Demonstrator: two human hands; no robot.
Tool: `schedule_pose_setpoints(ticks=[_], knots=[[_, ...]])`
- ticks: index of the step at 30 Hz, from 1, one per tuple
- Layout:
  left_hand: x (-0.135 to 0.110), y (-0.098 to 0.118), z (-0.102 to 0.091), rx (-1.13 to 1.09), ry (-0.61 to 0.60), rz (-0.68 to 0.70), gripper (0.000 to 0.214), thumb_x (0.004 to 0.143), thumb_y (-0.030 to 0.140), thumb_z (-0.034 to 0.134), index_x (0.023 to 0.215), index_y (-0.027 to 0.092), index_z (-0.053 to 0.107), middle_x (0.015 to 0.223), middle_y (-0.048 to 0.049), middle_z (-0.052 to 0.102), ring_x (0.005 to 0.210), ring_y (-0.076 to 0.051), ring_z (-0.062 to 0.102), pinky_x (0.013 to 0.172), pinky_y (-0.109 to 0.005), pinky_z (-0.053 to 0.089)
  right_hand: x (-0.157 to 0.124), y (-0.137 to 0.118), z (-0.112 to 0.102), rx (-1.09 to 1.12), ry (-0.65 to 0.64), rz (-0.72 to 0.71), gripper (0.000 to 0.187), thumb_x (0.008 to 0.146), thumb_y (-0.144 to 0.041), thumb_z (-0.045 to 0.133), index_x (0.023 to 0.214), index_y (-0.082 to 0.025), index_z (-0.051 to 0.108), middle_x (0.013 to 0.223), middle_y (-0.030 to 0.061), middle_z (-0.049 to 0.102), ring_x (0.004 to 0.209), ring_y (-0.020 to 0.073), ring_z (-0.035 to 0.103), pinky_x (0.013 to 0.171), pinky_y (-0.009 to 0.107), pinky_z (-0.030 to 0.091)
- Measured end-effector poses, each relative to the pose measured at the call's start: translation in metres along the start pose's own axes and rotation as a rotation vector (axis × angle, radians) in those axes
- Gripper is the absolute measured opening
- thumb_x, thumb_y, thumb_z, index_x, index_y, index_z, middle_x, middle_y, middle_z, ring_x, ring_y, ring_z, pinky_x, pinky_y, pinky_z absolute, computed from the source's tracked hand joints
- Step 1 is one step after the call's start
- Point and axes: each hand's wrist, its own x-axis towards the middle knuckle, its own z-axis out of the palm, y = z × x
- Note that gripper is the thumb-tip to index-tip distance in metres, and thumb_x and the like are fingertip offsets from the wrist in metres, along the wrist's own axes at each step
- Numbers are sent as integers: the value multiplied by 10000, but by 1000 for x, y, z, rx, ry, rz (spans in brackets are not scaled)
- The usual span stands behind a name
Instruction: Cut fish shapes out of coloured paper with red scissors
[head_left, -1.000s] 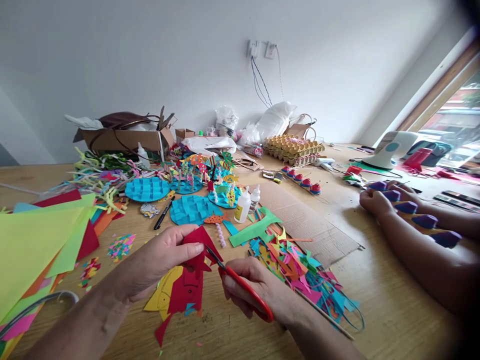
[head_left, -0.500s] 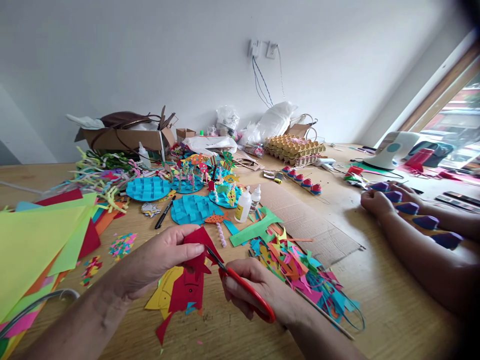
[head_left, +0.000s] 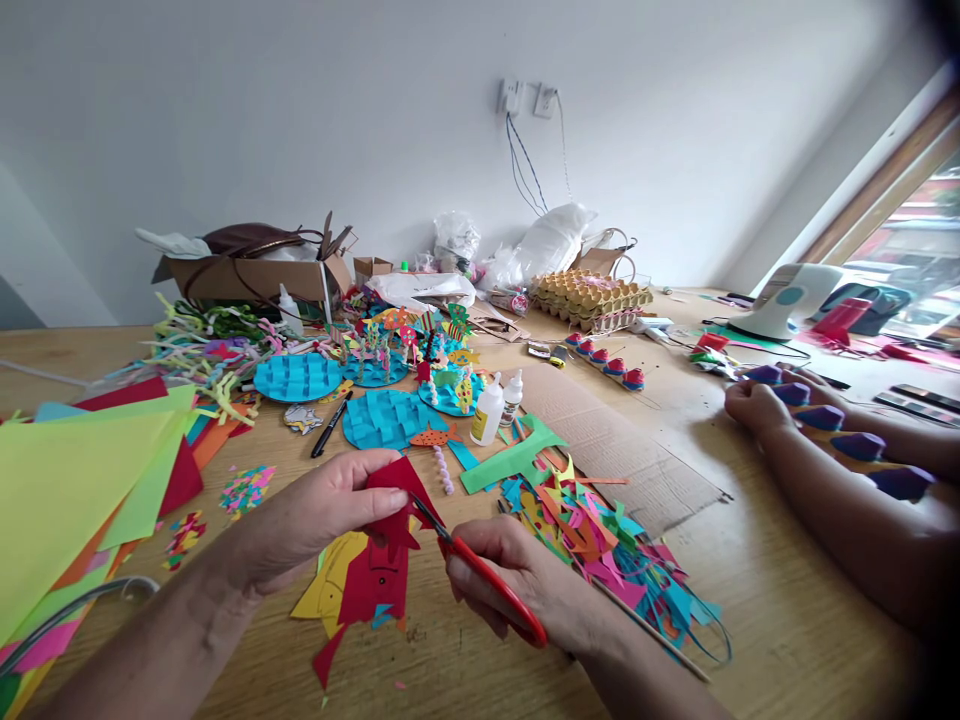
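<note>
Between thumb and fingers, my left hand (head_left: 356, 500) pinches a piece of red paper (head_left: 395, 478). My right hand (head_left: 502, 580) is wrapped round the handles of red-handled scissors (head_left: 499, 588), whose dark blades meet the paper's right edge. Under my left hand, on the table, lies another red paper (head_left: 380, 580) with a drawn outline and a black dot. Yellow paper (head_left: 330, 590) with drawn fish-like lines lies partly beneath it. An orange paper fish (head_left: 433, 437) rests on the edge of a blue wavy paper disc (head_left: 379, 418) further back.
Colourful paper scraps (head_left: 600, 540) are heaped right of my hands beside a cardboard sheet (head_left: 615, 440). Two glue bottles (head_left: 489, 412) stand ahead. Coloured sheets (head_left: 82, 480) spread at left, near a black marker (head_left: 331, 425). Another person's hands (head_left: 761, 410) hold a purple-painted egg-carton strip (head_left: 829, 418) at right.
The scissors' handles have drawn slightly closer together while the blades stay at the red paper. The left hand holds nearly the same position. The view has shifted very slightly.
</note>
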Motion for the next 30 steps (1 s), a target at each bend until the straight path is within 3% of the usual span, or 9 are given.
schedule_pose_setpoints(ticks=[7,11,16,24,30], knots=[[2,0,0,56,26,31,96,784,252,613,839,182,650,757,5,678,665,-112,560,642,-223,428,0,-3,2,7,36,-5,361,814,-436,538,605,-153,458,476,-65,397,371,32,357,332,121,265],[3,-3,8,-32,121,68,149,770,262,634,906,199,633,774,16,665,659,-99,536,619,-208,416,3,-3,6,87,116,-20,463,764,-582,523,590,-158,459,424,-74,385,324,30,325,300,129,228],[6,-8,19,-89,232,95,166,727,288,668,856,188,644,727,14,655,621,-96,512,595,-208,395,6,-2,11,152,153,-53,557,684,-697,516,542,-166,422,410,-75,388,308,26,320,305,142,214],[5,-3,26,-89,278,130,142,707,299,675,799,190,671,684,21,649,592,-105,493,591,-221,388,5,-3,14,159,162,-26,543,691,-685,519,558,-166,435,404,-76,388,306,29,326,307,148,211],[5,-4,26,-110,266,134,143,720,294,662,823,195,674,708,9,668,652,-133,538,627,-240,400,6,-2,14,153,174,-31,462,731,-558,576,537,-167,427,402,-77,387,309,30,326,306,138,245]])
